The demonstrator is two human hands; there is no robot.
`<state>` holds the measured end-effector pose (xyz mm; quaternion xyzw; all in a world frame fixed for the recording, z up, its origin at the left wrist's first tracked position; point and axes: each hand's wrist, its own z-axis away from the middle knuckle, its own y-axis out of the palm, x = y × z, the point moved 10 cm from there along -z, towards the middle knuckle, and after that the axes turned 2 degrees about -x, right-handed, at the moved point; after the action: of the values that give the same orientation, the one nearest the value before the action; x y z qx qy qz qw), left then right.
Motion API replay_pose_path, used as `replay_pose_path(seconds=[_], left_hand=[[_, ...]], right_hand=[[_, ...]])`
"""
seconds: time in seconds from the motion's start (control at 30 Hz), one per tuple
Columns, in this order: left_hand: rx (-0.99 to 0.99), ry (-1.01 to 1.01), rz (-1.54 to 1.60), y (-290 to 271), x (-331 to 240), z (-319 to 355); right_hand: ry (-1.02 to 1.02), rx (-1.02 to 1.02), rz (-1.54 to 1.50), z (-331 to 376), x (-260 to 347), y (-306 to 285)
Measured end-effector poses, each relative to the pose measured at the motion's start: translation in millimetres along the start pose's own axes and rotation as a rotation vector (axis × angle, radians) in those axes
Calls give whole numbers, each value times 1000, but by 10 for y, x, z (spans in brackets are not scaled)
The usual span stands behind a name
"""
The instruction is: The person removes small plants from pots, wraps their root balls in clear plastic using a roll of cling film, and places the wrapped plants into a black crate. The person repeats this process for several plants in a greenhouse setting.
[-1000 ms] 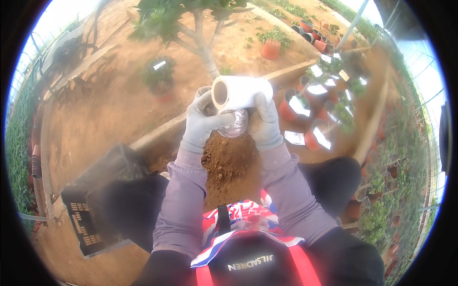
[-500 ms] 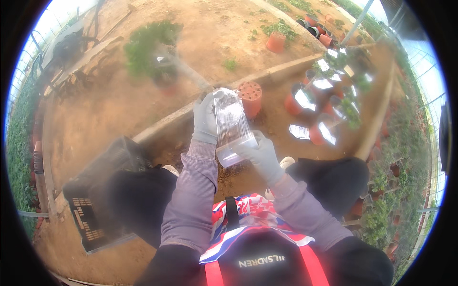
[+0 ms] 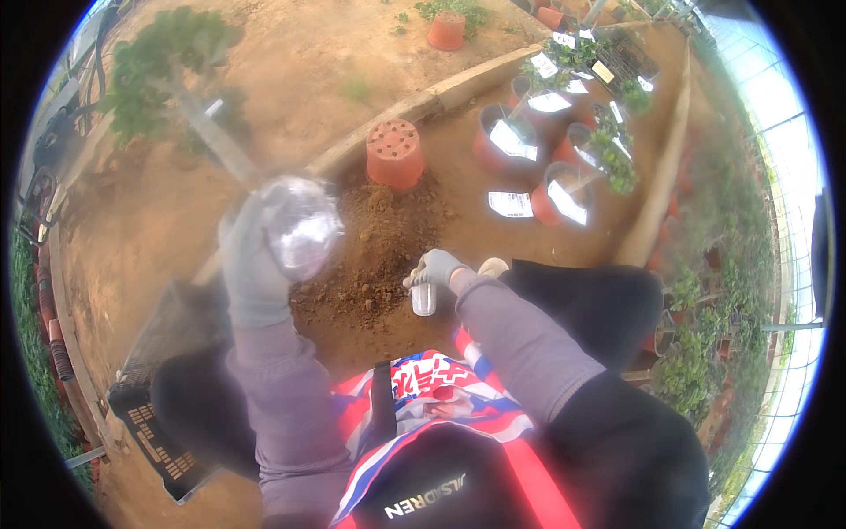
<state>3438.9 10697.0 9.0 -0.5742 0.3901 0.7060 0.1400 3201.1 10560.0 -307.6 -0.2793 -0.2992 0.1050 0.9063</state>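
Note:
My left hand [image 3: 251,256], in a grey glove, is closed around a shiny bundle of clear plastic film [image 3: 304,227]. From it a pale stem [image 3: 216,141] runs up and left to a blurred leafy top [image 3: 163,70], so the film appears to sit at the plant's lower end; what is inside cannot be made out. My right hand [image 3: 439,267], gloved too, pinches a small clear cylinder like a roll of plastic film [image 3: 424,301] above the soil. Whether film stretches between the hands is not visible.
An upturned terracotta-coloured pot [image 3: 395,157] stands beyond loose soil [image 3: 366,238]. Right of it are several potted plants with white paper tags [image 3: 513,141]. A black crate [image 3: 159,432] stands by my left leg. A low curb [image 3: 432,104] crosses behind; greenery [image 3: 696,370] lines the right.
My hands have moved apart: the left went left with the film-wrapped plant, the right came down with the roll. The long sheet of film between them no longer shows. My view has shifted right.

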Motion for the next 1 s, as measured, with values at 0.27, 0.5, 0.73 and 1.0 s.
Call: replay_pose_path(seconds=[0.27, 0.5, 0.73, 1.0], left_hand=[[-295, 210, -217, -1038, -1400, 395], [-487, 516, -778, -1559, -2251, 851], [-503, 337, -323, -2278, -1759, 922], [-582, 301, -209, -2329, -1360, 680]], right_hand=[[599, -953, -1711, -261, -2291, -678], [531, -838, -1858, -936, -2850, -641], [-64, -1339, -1343, -316, -950, -1313], [-842, -146, -926, 308, 3778, -837]])
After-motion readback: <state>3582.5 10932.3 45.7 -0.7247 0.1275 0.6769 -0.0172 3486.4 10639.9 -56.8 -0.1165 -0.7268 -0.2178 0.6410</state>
